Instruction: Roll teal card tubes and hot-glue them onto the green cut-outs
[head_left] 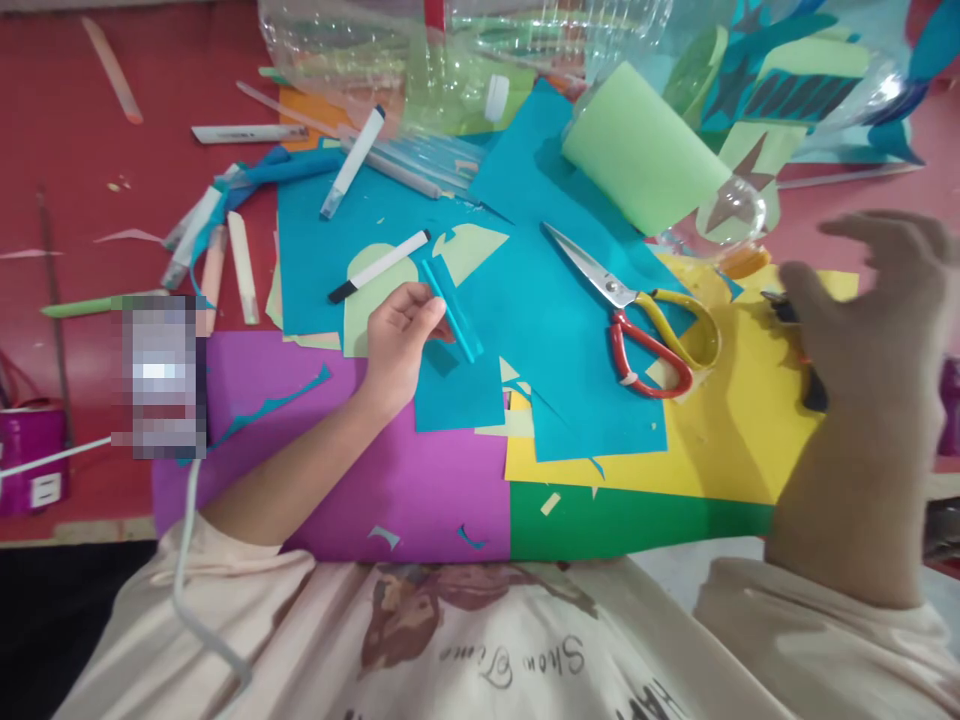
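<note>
My left hand (407, 335) pinches a narrow bright-blue strip (459, 325) between thumb and fingers, over the blue paper (480, 230); whether it is folded paper or plastic I cannot tell. Raised at the right, my right hand (874, 275) is slightly blurred, with thumb and fingers apart and nothing between them. It is above the yellow paper (750, 420), near a dark tool (814, 385) that it partly hides. Scissors (615, 290) with one red and one yellow handle lie open between my hands. A white marker (380, 265) with black ends rests on light-green paper (367, 325) beside my left hand.
Purple paper (442, 490) and green paper (637, 525) line the near edge. A green paper-wrapped bottle (645, 150) lies at the back right, below clear plastic bottles (337, 40). More markers (352, 160) are at the left, with a corded phone (161, 375).
</note>
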